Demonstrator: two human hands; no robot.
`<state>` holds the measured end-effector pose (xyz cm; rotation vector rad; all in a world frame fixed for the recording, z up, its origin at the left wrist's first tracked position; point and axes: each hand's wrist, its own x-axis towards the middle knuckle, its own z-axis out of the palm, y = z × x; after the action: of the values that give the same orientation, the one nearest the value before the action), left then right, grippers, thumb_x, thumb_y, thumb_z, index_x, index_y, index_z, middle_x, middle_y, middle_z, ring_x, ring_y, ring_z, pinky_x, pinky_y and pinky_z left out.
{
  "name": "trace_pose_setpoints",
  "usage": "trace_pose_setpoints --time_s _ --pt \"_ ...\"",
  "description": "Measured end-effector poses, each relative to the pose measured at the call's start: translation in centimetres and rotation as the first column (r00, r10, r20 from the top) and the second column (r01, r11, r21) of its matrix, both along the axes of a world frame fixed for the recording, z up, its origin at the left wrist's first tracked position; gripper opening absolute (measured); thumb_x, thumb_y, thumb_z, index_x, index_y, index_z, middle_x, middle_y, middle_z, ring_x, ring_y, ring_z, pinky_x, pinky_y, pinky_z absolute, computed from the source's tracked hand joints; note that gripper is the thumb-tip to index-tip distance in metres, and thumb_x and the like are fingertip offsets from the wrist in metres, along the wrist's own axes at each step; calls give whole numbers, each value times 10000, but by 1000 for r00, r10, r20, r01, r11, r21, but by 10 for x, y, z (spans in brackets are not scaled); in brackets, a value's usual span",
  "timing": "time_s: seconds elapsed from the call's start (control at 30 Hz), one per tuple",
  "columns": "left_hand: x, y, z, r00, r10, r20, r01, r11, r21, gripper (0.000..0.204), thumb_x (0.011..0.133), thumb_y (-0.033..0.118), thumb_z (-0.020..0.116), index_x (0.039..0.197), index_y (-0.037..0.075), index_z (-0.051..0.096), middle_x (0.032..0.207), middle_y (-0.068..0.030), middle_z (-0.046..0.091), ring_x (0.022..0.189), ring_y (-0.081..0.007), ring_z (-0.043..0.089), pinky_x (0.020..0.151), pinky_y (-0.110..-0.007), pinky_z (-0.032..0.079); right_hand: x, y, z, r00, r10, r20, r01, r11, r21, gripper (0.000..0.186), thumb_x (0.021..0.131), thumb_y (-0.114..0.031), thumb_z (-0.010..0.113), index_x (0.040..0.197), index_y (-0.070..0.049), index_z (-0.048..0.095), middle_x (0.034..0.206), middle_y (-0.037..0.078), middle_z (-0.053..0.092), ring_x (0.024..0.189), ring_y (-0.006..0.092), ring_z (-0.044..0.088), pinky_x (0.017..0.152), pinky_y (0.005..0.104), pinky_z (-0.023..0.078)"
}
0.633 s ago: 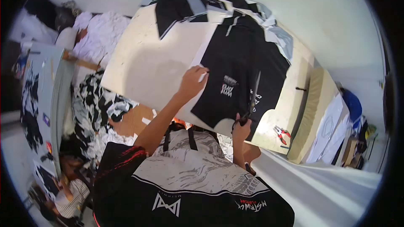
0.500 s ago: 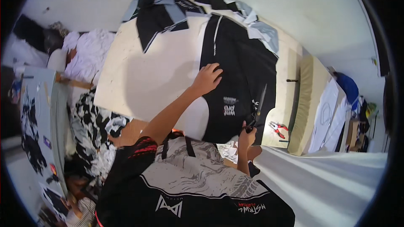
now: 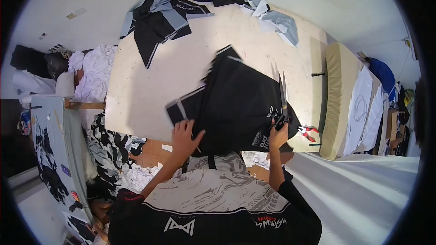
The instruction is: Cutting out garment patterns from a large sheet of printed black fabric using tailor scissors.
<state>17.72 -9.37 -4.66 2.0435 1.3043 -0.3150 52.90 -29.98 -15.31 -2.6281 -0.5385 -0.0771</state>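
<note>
A large piece of black fabric [image 3: 236,102] with white printed marks and pale trim lies bunched over the front of a pale worktable [image 3: 141,86]. My left hand [image 3: 184,138] grips its lower left part with curled fingers. My right hand [image 3: 278,134] holds black-handled scissors [image 3: 284,113] over the fabric's right side, blades pointing away from me. Red-handled pliers [image 3: 310,134] lie just right of that hand. Black and light-blue fabric pieces [image 3: 159,22] lie in piles along the table's far edge, some [image 3: 279,27] at the back right.
A beige padded board [image 3: 333,100] and white sheets [image 3: 359,118] stand at the right. At the left are a gray cabinet [image 3: 56,149], white cloth [image 3: 95,70] and scrap heaps [image 3: 104,140]. Another person's arm [image 3: 97,224] shows at the lower left.
The black fabric has been pulled toward me and folded up, baring the back of the table. My left hand has come down and leftward with it. The scissors stay in my right hand.
</note>
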Motion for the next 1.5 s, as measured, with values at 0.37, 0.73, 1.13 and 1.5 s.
trace_pose_setpoints --time_s 0.37,0.73,1.13,1.5 --pt "32 205 -93 977 -102 186 -66 686 724 696 1027 521 609 1562 87 513 1670 -218 390 1581 -420 283 1251 -639 210 166 131 20 937 331 -115 -330 944 29 623 907 -561 790 1115 13 664 935 297 732 947 517 703 778 541 538" --pt "-32 218 -119 982 144 118 -182 591 786 779 994 638 604 1603 167 485 1689 -228 363 1569 -472 290 1221 -701 230 45 105 12 915 271 -299 -234 960 153 460 907 -380 840 1007 12 621 849 247 723 810 461 721 716 506 540" --pt "-132 304 -131 983 151 -102 2 553 833 780 990 652 600 1603 184 487 1684 -186 387 1566 -444 306 1211 -713 236 -39 -84 65 675 246 -695 61 921 385 241 891 -74 858 836 22 644 627 9 580 574 58 517 477 295 390" --pt "54 -20 -59 801 -224 555 -164 809 564 352 886 212 817 1229 154 763 1543 -148 542 1446 -371 486 1193 -556 355 56 -215 131 185 -44 -982 -333 937 -105 323 983 -310 789 829 -87 613 646 -13 565 518 96 573 471 265 441"
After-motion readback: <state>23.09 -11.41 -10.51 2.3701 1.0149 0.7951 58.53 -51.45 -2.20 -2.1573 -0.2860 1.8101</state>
